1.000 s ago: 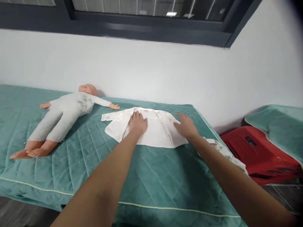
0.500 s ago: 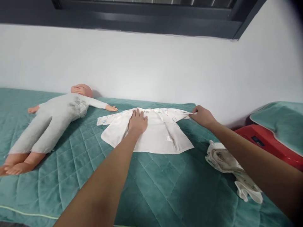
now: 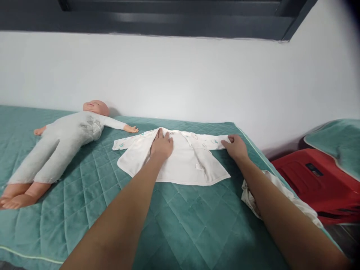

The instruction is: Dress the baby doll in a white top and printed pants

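A small white baby shirt [image 3: 180,165] lies spread open on the green quilted cover, its inside facing up and both printed sleeves stretched sideways. My left hand [image 3: 162,145] rests on the shirt near the collar, fingers apart. At the end of the right sleeve, my right hand [image 3: 234,146] has its thumb and fingers closed on the cuff. To the left lies a doll [image 3: 70,129] on its back, with a pale cloth body and one arm reaching toward the left sleeve.
Crumpled white printed clothing [image 3: 292,195] lies partly under my right forearm. Beyond the bed's right edge stands a red plastic object [image 3: 317,180] with green fabric [image 3: 337,144] over it. A white wall [image 3: 168,82] borders the quilted cover [image 3: 197,221] at the back.
My right hand has moved slightly down and the right sleeve, earlier pulled into a point, now lies flatter and straighter. My left hand stays on the shirt. My right forearm now covers more of the crumpled clothing.
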`<state>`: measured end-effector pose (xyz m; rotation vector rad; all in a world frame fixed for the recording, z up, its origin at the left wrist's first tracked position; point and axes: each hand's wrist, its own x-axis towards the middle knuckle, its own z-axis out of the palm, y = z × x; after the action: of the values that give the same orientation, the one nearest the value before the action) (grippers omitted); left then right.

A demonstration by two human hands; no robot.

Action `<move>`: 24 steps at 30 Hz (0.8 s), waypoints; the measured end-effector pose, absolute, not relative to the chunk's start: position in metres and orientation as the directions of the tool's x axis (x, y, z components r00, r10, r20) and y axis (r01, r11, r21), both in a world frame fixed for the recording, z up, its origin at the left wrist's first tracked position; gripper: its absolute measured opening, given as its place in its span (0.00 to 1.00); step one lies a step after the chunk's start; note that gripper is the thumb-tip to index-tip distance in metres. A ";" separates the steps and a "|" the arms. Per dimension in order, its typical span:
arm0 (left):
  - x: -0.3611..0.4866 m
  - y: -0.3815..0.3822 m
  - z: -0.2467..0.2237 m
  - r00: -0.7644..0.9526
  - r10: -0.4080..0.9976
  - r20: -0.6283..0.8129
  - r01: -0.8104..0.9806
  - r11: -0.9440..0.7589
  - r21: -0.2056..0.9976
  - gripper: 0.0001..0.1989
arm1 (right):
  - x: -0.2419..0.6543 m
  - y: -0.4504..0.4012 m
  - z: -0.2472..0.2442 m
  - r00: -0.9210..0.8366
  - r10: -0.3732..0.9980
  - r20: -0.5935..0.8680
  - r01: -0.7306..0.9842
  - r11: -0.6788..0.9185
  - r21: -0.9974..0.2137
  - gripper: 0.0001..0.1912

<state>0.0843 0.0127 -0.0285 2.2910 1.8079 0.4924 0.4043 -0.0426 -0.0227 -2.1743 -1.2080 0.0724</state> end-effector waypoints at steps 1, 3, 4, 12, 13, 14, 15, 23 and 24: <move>0.084 0.013 -0.028 0.203 0.969 0.142 0.908 -0.241 0.342 0.29 | 0.406 -0.042 -0.023 0.568 0.772 0.284 0.756 -0.352 -0.552 0.21; 0.085 0.012 -0.028 0.193 0.972 0.132 0.909 -0.228 0.350 0.29 | 0.408 -0.042 -0.024 0.552 0.752 0.361 0.784 -0.320 -0.533 0.19; 0.085 0.012 -0.028 0.187 0.974 0.126 0.909 -0.220 0.355 0.29 | 0.408 -0.042 -0.023 0.544 0.742 0.392 0.797 -0.311 -0.518 0.18; 0.086 0.013 -0.029 0.173 0.979 0.107 0.913 -0.200 0.357 0.29 | 0.347 -0.051 -0.007 0.087 0.858 0.505 0.861 0.191 -0.472 0.18; 0.086 0.013 -0.029 0.172 0.979 0.107 0.914 -0.200 0.354 0.29 | 0.337 -0.053 -0.006 -0.044 0.880 0.473 0.859 0.275 -0.431 0.18; 0.086 0.013 -0.029 0.171 0.979 0.108 0.915 -0.198 0.351 0.29 | 0.327 -0.055 -0.006 -0.148 0.887 0.437 0.862 0.332 -0.382 0.19; 0.087 0.013 -0.029 0.170 0.979 0.110 0.916 -0.198 0.349 0.29 | 0.319 -0.056 -0.006 -0.215 0.891 0.399 0.867 0.363 -0.342 0.19; 0.087 0.013 -0.029 0.176 0.977 0.119 0.918 -0.207 0.338 0.29 | 0.332 -0.042 -0.006 0.289 0.927 0.239 0.809 -0.103 -0.579 0.13; 0.087 0.013 -0.029 0.177 0.977 0.122 0.918 -0.208 0.339 0.28 | 0.337 -0.040 -0.007 0.335 0.911 0.241 0.798 -0.139 -0.586 0.14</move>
<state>0.0869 0.0130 -0.0291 2.2581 1.8454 0.4664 0.3372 -0.0399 -0.0067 -1.9651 -1.4948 0.2269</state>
